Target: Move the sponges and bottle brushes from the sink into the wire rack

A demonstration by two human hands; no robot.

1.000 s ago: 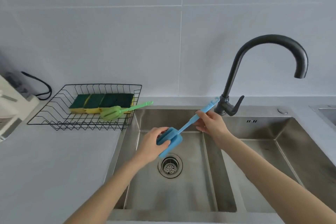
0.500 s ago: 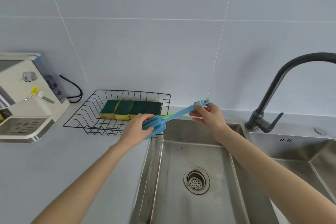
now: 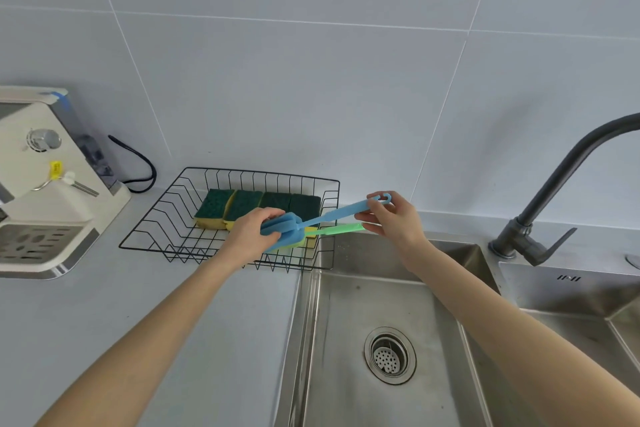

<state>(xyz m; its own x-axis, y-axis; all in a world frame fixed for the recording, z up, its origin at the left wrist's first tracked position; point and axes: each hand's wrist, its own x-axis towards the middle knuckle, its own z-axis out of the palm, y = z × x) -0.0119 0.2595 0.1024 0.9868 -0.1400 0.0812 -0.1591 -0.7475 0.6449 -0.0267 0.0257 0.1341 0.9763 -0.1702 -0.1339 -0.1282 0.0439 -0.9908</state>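
Observation:
A blue bottle brush [image 3: 332, 215] is held over the right end of the black wire rack [image 3: 166, 218]. My left hand [image 3: 251, 234] grips its foam head and my right hand [image 3: 391, 222] pinches the ringed end of its handle. Just beneath it lies a green bottle brush [image 3: 341, 229], its handle sticking out over the rack's right rim. Several green-and-yellow sponges [image 3: 242, 208] lie in a row at the back of the rack. The steel sink [image 3: 346, 340] basin below my arms holds only its drain.
A white appliance [image 3: 41, 184] with a black cable [image 3: 138, 166] stands on the counter left of the rack. A dark faucet [image 3: 554, 191] rises at the right behind the sink. Tiled wall runs close behind the rack.
Both hands carried the blue brush up out of the sink and leftward until it sits over the rack's right end. My view swung left with it.

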